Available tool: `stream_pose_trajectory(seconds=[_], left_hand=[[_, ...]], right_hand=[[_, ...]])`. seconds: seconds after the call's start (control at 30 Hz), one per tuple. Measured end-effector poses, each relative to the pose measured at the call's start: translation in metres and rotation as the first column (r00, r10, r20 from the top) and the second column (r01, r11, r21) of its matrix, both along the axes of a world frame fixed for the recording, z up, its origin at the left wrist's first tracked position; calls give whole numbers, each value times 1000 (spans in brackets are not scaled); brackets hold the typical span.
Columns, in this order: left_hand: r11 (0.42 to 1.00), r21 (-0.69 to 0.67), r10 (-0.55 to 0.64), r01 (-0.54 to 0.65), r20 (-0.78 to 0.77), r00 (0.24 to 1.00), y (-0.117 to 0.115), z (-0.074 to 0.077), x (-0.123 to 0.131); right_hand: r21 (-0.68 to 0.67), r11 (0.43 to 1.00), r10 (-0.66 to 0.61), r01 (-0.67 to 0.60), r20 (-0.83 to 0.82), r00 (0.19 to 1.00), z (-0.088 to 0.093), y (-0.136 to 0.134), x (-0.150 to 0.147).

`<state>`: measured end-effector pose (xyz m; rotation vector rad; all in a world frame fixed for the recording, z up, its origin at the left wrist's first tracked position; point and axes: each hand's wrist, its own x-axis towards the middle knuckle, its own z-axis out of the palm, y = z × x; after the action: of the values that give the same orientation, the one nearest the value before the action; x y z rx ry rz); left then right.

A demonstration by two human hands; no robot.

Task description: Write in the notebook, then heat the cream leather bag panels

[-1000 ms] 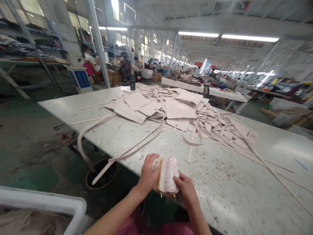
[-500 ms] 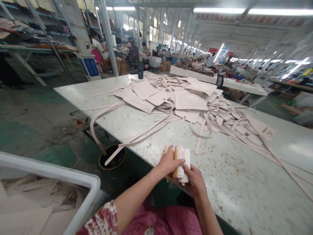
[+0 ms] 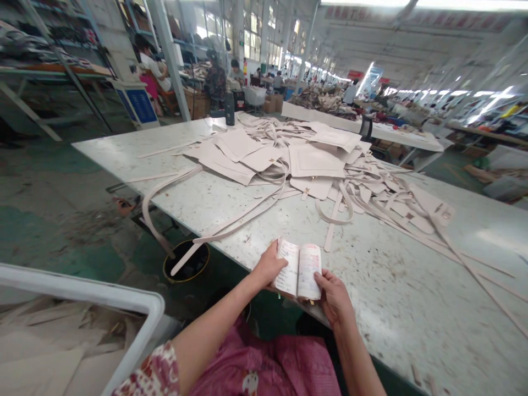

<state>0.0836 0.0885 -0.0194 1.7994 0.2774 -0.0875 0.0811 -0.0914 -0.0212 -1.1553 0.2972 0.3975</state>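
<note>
A small notebook [image 3: 298, 270] lies spread open between my hands above the near edge of the speckled white table [image 3: 396, 297]. Its pages carry handwriting and red lines. My left hand [image 3: 268, 265] grips the left page edge with the thumb on top. My right hand [image 3: 334, 294] holds the right side from below, thumb on the page. Beyond the notebook, a heap of pale leather panels [image 3: 313, 160] and long straps [image 3: 231, 224] covers the middle of the table.
A white bin rim [image 3: 124, 300] with pale offcuts stands at lower left. A round black bucket [image 3: 185, 259] sits on the green floor under the table edge. A dark bottle [image 3: 230, 108] stands at the far table end. Other people work at distant benches.
The notebook, held folded with its pages bunched, is now spread flat open between both hands. The view has tilted down a little.
</note>
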Motion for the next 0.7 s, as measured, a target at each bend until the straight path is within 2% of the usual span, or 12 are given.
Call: stream_pose_trajectory(seconds=[0.17, 0.33, 0.4, 0.5, 0.53, 0.57, 0.6, 0.67, 0.7], left_hand=[[1000, 23, 1, -1, 27, 1000, -4, 5, -2], [992, 127, 16, -23, 56, 998, -7, 12, -5], [991, 131, 14, -21, 55, 998, -7, 12, -6], [990, 134, 25, -33, 62, 998, -8, 10, -6], [990, 135, 27, -37, 71, 997, -8, 9, -6], [990, 136, 27, -38, 82, 996, -9, 8, -6], [990, 137, 25, -37, 94, 995, -10, 6, -6], [990, 134, 24, -40, 116, 993, -10, 4, -6], [992, 121, 31, -45, 117, 993, -8, 3, -6]], right_hand=[[-109, 993, 42, -38, 37, 998, -5, -5, 3], [-271, 959, 116, -81, 116, 986, -7, 5, 8], [-371, 926, 142, -76, 155, 978, -5, 7, 7], [-588, 808, 133, 45, 256, 957, 6, 8, 2], [-683, 724, 179, 97, 322, 930, 10, 9, -1], [-784, 604, 296, 143, 387, 874, 15, 11, -3], [-868, 461, 464, 183, 411, 784, 19, 13, -5], [-953, 179, 777, 245, 290, 559, 25, 18, -5], [-961, 71, 856, 269, 197, 477, 26, 19, -3]])
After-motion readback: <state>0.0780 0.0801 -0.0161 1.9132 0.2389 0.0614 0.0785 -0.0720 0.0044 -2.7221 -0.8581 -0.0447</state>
